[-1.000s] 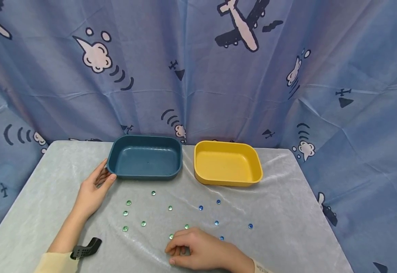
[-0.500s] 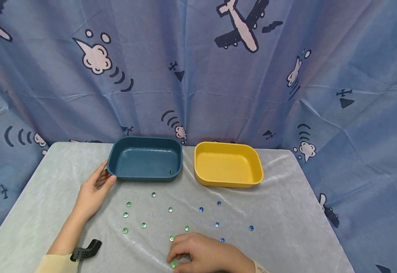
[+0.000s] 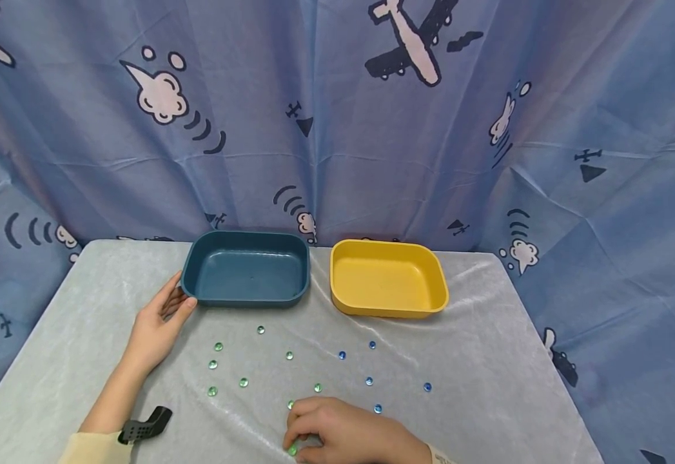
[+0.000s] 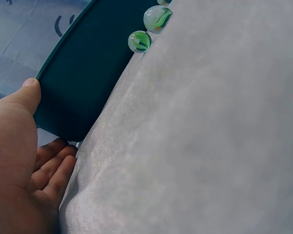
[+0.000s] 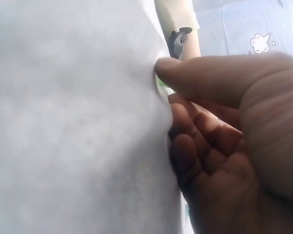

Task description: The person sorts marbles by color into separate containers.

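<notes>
In the head view my left hand is at the near left corner of a dark teal tray. Its thumb lies along the near wall and its fingers against the left side, holding the corner. The left wrist view puts the thumb at the rim of the teal tray. At the bottom of the head view my right hand pinches a green marble between thumb and forefinger. From the right wrist, that hand hides most of the marble, with a sliver of green showing.
A yellow tray stands right of the teal one. Several green marbles lie left and centre on the pale cloth, and several blue marbles lie to the right. A patterned curtain hangs behind the table.
My right thumb and forefinger have come to a green marble, which they hid a second ago. A green marble seen inside the teal tray half a second ago is now out of sight behind its near wall.
</notes>
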### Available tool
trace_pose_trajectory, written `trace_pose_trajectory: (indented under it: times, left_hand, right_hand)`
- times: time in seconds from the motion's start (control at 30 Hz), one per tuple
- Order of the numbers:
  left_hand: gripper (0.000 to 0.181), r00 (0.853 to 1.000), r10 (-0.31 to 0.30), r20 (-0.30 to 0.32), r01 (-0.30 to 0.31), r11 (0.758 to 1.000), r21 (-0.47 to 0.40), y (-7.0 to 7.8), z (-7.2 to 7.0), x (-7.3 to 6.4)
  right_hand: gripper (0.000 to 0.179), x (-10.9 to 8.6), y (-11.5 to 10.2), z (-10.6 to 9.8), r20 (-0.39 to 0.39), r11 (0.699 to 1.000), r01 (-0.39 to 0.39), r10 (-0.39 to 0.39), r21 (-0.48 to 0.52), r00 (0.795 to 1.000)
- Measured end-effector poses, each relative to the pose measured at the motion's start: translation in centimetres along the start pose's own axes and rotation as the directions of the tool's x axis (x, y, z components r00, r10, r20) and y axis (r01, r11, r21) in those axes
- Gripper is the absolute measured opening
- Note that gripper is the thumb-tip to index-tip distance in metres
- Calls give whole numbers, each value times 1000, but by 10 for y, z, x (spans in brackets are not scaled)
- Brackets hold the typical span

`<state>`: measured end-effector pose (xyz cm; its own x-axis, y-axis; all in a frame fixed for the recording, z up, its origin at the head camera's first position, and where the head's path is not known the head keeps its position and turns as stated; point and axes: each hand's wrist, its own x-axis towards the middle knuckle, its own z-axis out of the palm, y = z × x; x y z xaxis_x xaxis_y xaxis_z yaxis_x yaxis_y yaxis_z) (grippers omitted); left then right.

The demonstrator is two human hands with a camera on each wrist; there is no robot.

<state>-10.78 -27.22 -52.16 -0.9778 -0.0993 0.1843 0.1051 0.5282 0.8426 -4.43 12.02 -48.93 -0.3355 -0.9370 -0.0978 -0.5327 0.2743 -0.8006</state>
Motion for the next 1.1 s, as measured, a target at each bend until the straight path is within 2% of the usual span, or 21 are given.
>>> trace_pose_trajectory:
  times: [0.2, 0.47, 0.97, 1.1]
  left_hand:
    - [73, 1000, 2, -5, -2, 1000, 6, 2, 0, 2]
    - [73, 1000, -4, -9, 4, 1000, 11, 2, -1, 3]
    - [72, 1000, 3, -7, -3, 1000, 4, 1, -1, 2]
    - [71, 1000, 10, -11, -10, 1000, 6, 1, 0, 2]
  right_hand:
    - [16, 1, -2, 0, -13, 1000, -9, 9, -23, 1000]
    - [14, 2, 0, 1, -37, 997, 44, -46, -64, 998]
    - [12, 2, -1, 3, -57, 1000, 0, 0, 12, 998]
    - [13, 1, -2, 2, -73, 1000, 9, -7, 30, 997]
